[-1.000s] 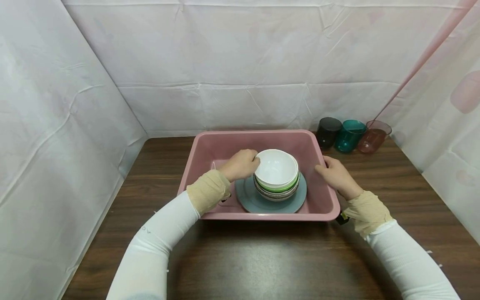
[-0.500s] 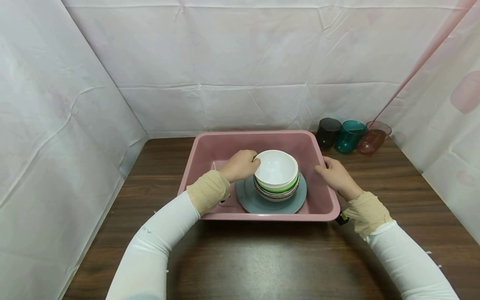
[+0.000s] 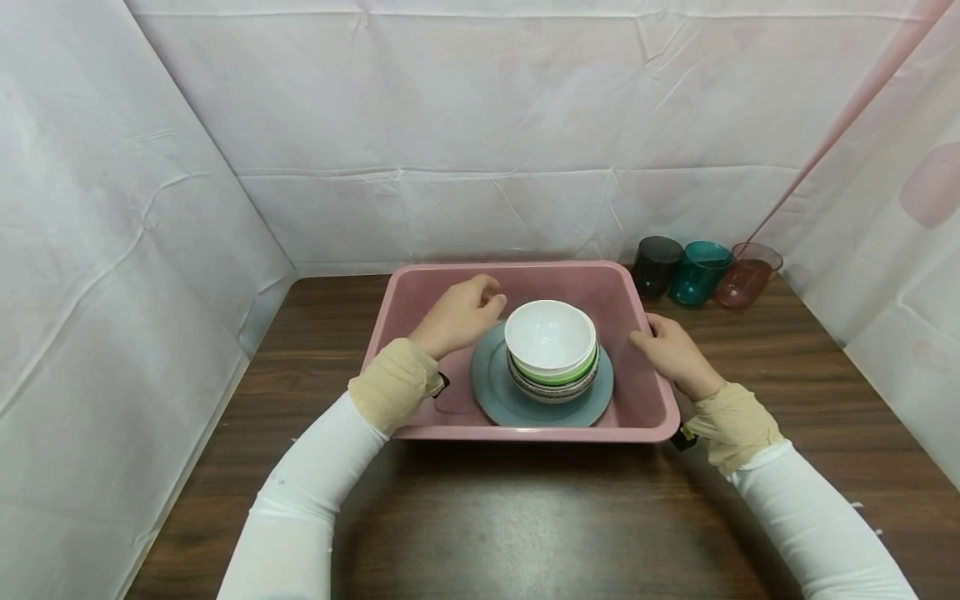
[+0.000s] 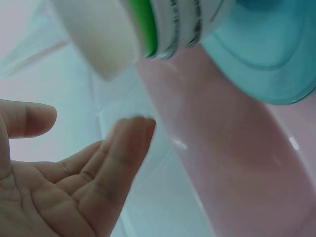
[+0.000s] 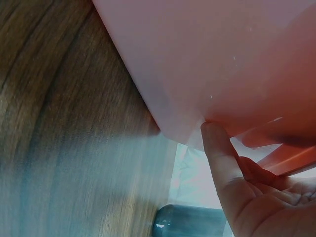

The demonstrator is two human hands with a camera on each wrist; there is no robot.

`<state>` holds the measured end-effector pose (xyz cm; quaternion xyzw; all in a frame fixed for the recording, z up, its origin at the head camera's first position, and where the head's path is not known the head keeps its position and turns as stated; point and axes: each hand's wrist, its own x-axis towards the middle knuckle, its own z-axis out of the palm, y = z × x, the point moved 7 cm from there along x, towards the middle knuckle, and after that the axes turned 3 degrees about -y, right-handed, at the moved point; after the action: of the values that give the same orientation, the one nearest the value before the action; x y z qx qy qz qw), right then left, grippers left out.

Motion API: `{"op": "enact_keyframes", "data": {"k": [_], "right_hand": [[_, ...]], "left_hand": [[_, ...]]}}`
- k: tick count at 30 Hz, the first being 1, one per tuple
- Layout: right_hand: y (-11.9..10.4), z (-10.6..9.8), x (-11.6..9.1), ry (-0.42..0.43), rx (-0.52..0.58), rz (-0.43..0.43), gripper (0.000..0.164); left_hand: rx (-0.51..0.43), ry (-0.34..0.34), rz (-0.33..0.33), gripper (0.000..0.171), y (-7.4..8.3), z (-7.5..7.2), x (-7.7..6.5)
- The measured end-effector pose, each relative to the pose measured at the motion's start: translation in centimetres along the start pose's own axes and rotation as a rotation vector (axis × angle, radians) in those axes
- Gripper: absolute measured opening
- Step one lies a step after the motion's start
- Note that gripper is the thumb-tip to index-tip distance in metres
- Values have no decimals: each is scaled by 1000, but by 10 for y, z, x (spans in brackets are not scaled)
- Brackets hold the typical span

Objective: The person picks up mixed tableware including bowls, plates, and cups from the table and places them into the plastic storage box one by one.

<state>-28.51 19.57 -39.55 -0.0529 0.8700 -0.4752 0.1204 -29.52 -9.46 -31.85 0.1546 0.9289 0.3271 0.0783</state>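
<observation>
A pink basin (image 3: 525, 434) holds a blue-grey plate (image 3: 491, 387), on which bowls stand stacked. The topmost bowl (image 3: 550, 335) is white, a green bowl (image 3: 557, 379) shows under it, and patterned bowls sit lowest. My left hand (image 3: 459, 317) hovers over the basin's left half, just left of the stack, holding nothing. In the left wrist view its thumb and fingers are spread apart, clear of the white bowl (image 4: 101, 37). My right hand (image 3: 678, 354) grips the basin's right rim, thumb on the inner side and fingers outside, along the outer wall (image 5: 197, 64) in the right wrist view.
Behind the basin's right corner stand a black cup (image 3: 656, 268), a teal cup (image 3: 699, 273) and a reddish clear cup (image 3: 746, 277), close to the cloth-covered back wall (image 3: 480, 142). Dark wooden tabletop (image 3: 517, 525) extends in front of the basin.
My left hand has let go of the white bowl's rim and moved left and slightly back, its fingers opening. The bowl now rests on the stack unheld. My right hand has not moved.
</observation>
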Motion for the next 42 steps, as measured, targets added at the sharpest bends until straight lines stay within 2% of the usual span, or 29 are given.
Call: {"op": "enact_keyframes", "data": {"k": [7, 11, 15, 21, 26, 29, 31, 34, 42], "right_hand": [[-2, 1, -2, 7, -5, 5, 49], [-3, 0, -2, 10, -6, -1, 49], [-3, 0, -2, 7, -5, 1, 49], [0, 1, 0, -4, 5, 9, 50], [0, 0, 0, -5, 1, 10, 50], [0, 0, 0, -2, 4, 8, 49], [-1, 0, -1, -2, 5, 7, 49], [-1, 0, -1, 1, -1, 5, 49], [-2, -1, -1, 5, 3, 2, 47]], "left_hand": [[-68, 79, 26, 48, -3, -35, -21], [-91, 115, 28, 52, -11, -59, -35], [-74, 71, -14, 61, -30, -74, -47], [-11, -21, -58, 63, -63, -84, -60], [23, -80, -138, 73, -87, -84, -68], [46, -111, -185, 81, -102, -80, -69], [43, -122, -194, 83, -110, -75, -69], [21, -106, -194, 80, -121, -68, -68], [-88, -18, -123, 62, -138, -48, -69]]}}
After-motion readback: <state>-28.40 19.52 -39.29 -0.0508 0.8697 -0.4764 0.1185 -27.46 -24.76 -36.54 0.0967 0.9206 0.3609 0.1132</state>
